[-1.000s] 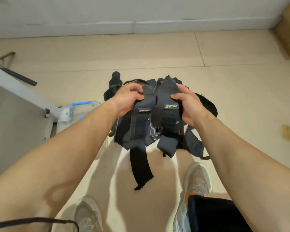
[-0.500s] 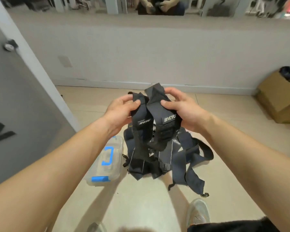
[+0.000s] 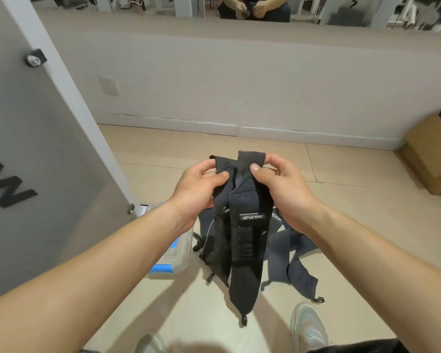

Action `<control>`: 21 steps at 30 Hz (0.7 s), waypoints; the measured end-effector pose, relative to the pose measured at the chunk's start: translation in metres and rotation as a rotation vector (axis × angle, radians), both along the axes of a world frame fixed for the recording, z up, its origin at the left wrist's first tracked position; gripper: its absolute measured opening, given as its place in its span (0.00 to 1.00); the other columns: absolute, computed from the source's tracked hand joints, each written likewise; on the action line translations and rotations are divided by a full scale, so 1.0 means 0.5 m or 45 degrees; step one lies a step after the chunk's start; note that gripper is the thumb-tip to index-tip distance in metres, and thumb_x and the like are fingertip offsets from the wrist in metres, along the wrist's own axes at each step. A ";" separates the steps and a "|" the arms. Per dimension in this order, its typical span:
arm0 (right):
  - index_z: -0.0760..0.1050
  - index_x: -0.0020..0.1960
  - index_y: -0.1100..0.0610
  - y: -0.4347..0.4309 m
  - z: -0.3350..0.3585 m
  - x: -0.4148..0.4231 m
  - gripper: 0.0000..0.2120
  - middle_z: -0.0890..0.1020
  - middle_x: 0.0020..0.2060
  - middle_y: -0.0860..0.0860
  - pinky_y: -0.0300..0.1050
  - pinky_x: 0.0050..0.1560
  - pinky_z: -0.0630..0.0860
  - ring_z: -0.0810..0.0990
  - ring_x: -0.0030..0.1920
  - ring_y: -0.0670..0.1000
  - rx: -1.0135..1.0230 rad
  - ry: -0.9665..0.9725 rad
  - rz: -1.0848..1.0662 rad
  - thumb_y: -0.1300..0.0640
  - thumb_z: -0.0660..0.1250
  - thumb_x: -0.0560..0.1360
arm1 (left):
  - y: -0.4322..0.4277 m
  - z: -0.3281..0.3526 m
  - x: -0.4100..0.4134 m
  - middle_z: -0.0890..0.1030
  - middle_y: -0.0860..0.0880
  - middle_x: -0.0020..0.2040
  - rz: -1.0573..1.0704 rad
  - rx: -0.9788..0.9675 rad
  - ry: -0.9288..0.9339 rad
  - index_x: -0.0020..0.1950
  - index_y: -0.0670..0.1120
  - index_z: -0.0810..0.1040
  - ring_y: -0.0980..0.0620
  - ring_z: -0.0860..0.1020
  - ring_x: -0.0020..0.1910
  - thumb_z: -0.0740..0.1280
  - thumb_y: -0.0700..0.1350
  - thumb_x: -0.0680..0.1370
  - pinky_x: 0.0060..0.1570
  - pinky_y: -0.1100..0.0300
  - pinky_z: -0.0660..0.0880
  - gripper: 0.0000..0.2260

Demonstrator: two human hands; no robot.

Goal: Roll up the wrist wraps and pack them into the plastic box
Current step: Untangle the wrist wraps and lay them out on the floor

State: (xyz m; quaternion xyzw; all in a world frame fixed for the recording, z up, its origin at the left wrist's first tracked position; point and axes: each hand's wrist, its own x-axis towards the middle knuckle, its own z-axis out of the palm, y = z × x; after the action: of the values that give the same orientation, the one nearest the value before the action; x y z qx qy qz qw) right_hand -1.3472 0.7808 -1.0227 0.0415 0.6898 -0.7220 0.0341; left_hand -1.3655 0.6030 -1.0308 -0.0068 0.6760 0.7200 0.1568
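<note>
I hold two dark wrist wraps [image 3: 242, 238] up in front of me, their tails hanging down toward the floor. My left hand [image 3: 196, 189] pinches the top end of the left wrap between thumb and fingers. My right hand [image 3: 283, 187] pinches the top end of the right wrap, which carries a small white logo label. More dark wraps [image 3: 293, 258] lie in a loose heap on the floor below. The clear plastic box [image 3: 178, 253] with blue latches sits on the floor under my left forearm, partly hidden by it.
A grey panel with a white frame [image 3: 69, 98] stands close on the left. A low white wall [image 3: 239, 80] runs across ahead, a mirror above it. A cardboard box [image 3: 433, 161] sits at the right wall. My shoes [image 3: 308, 327] are on the tiled floor below.
Both hands have lifted the two wraps higher and slid up to their top ends, so the tails now hang free. The view has tilted up from the floor toward the wall.
</note>
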 end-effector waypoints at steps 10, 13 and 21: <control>0.82 0.47 0.54 -0.008 0.008 -0.022 0.05 0.81 0.44 0.55 0.49 0.45 0.82 0.82 0.41 0.50 0.126 0.139 -0.096 0.63 0.71 0.79 | 0.028 -0.004 0.000 0.85 0.40 0.57 -0.067 0.106 0.027 0.66 0.45 0.79 0.41 0.85 0.55 0.65 0.36 0.82 0.56 0.49 0.82 0.14; 0.82 0.46 0.52 -0.011 0.005 -0.027 0.06 0.79 0.40 0.50 0.47 0.44 0.80 0.80 0.39 0.48 0.238 0.168 -0.143 0.62 0.72 0.78 | 0.031 0.001 -0.001 0.84 0.40 0.59 -0.105 0.150 0.010 0.67 0.44 0.79 0.42 0.84 0.58 0.63 0.37 0.83 0.58 0.51 0.81 0.14; 0.81 0.51 0.57 -0.011 0.014 -0.025 0.02 0.84 0.39 0.54 0.41 0.38 0.80 0.84 0.37 0.47 0.089 0.103 -0.180 0.62 0.71 0.79 | 0.027 0.005 -0.001 0.85 0.45 0.52 -0.057 0.139 0.028 0.61 0.46 0.81 0.49 0.84 0.51 0.59 0.37 0.85 0.54 0.54 0.82 0.12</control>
State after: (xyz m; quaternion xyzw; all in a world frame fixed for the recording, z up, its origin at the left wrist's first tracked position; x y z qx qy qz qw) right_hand -1.3595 0.7751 -1.0155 0.0621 0.7107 -0.6992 -0.0461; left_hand -1.3662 0.6165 -1.0285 0.0247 0.6373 0.7522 0.1656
